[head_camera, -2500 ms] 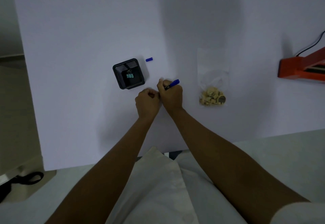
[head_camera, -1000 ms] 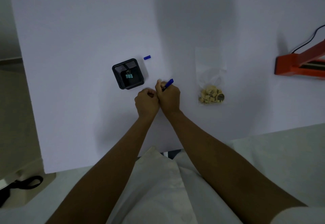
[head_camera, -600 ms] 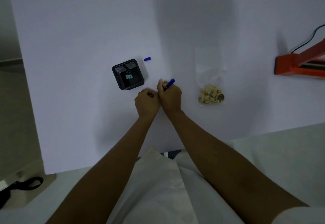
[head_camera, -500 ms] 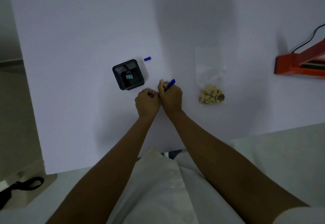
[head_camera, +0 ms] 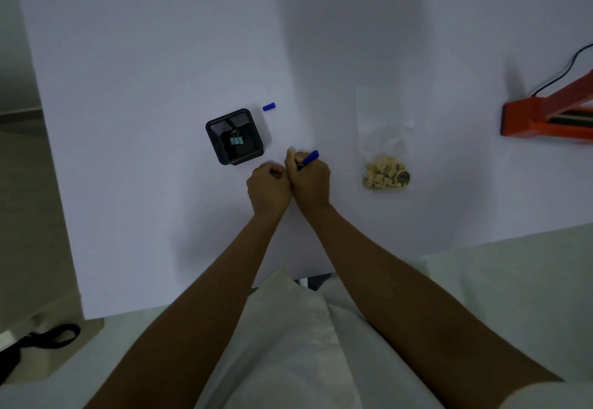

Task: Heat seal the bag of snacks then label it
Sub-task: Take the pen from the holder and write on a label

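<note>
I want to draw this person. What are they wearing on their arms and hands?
Nothing shows on the left hand or the right hand: no gloves, rings, watch or bracelets. Both forearms are bare too. A short pale sleeve shows at the right arm's top, in the picture's bottom corner. The left arm's top is out of view, so its sleeve can't be seen.

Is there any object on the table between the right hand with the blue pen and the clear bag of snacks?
Nothing visible does. Only bare white table lies between the right hand, closed on the blue pen, and the clear plastic bag of snacks.
</note>
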Available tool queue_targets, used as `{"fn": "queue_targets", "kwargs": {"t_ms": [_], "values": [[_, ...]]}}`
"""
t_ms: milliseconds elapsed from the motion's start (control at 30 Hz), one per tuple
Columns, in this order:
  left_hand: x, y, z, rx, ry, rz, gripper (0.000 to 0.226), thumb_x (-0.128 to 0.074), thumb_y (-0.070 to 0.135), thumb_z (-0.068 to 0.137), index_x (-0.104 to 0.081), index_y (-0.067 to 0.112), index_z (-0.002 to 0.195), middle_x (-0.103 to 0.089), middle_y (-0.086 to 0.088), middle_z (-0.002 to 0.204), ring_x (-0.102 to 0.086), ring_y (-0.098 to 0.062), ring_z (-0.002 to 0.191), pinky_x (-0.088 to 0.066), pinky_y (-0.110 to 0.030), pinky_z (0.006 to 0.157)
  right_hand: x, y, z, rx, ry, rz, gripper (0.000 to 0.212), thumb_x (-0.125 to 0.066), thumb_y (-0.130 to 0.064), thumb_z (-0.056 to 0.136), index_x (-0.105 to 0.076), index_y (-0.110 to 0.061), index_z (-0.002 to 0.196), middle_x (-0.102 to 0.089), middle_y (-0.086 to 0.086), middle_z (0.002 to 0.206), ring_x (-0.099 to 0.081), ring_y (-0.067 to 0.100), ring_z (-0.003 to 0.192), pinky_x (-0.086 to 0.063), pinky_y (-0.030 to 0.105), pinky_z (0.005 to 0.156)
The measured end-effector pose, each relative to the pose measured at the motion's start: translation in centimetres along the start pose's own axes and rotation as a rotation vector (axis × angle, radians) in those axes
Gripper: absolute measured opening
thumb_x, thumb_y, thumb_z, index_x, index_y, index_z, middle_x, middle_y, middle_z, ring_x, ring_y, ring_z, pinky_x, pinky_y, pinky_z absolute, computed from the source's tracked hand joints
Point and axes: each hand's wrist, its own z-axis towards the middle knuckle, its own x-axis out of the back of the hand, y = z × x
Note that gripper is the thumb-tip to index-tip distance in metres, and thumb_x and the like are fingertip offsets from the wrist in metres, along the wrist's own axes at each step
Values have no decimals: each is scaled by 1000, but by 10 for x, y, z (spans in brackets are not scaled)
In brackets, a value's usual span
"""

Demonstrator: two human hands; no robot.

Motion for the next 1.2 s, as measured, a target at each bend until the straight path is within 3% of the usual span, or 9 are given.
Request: {"fn": "queue_targets", "kwargs": {"t_ms": [133,300,467,833,1067,1200], "values": [[0,1,0,27,5,7,17,-58,14,90,-72,7,82,-69,-2,78,-57,-8,64,-35,-7,54,-1,1,-1,-1,10,-2,46,-53,-19,99,-43,-20,53,-43,-5,47,-40,8,42,-39,25,48],[-1,1,0,25,9,0,17,-59,14,90,-72,8,81,-71,-5,79,-60,-10,66,-37,-8,55,1,-1,-1,-7,9,6,50,-54,-17,98,-38,-28,52,-41,-11,46,-40,5,41,-36,18,50],[-1,1,0,24,4,2,16,-60,15,89,-72,9,80,-71,-4,79,-60,-10,65,-37,-8,55,2,3,-4,-32,11,23,45,-53,-19,99,-49,-12,55,-49,3,48,-45,12,43,-42,28,48],[-1,3,0,51,3,-3,17,-60,19,90,-72,9,83,-71,-4,80,-54,-3,59,-36,-8,54,1,3,-3,-54,30,13,44,-52,-19,99,-47,-14,55,-50,5,50,-47,15,45,-45,35,51],[0,7,-2,61,4,1,17,-61,19,88,-72,8,81,-72,-4,79,-58,-8,64,-34,-7,53,2,5,-1,-45,29,13,45,-52,-21,99,-46,-16,55,-48,0,49,-45,12,45,-42,31,50],[2,10,-3,54,1,18,16,-61,17,87,-73,7,82,-72,-4,79,-58,-8,64,-34,-7,53,3,2,-1,-59,57,60,48,-53,-19,98,-38,-20,53,-39,-6,47,-37,7,44,-33,20,49]]}}
